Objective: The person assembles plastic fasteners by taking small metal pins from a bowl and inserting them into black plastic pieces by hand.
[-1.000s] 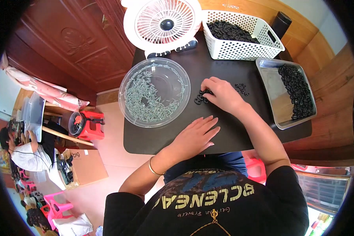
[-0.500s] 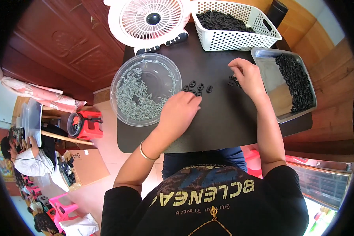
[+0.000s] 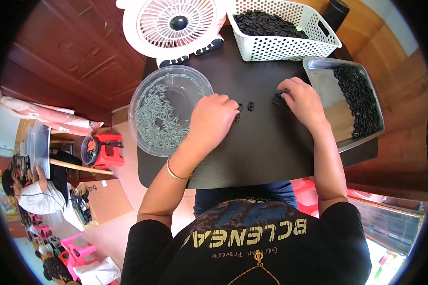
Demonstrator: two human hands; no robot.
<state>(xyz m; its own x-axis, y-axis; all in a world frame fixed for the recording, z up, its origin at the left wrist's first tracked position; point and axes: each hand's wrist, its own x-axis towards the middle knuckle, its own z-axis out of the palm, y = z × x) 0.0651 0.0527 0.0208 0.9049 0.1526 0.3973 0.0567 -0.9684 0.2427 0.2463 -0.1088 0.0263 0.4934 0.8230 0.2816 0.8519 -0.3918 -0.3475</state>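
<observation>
The left hand bent over a few black pieces beside the round tub, its back upward and its fingers curled down; whether it gripped one could not be told. The right hand reached over a small cluster of black parts near the metal tray, thumb and fingers bent together at the parts; its grip was too hidden to tell. One loose piece lay on the worktop between the hands, nearer the left.

The clear round tub stood just left of the left hand, with pale grey-green pins heaped mostly on its left and lower side. Right of the right hand, the metal tray held black links banked along its right side, its left part bare. Beyond, a white perforated basket held a pile of black bits.

The left forearm, with a bangle at the wrist, slanted up and rightward; the right forearm rose more steeply, leaning slightly left. A white fan stood beside the basket.
</observation>
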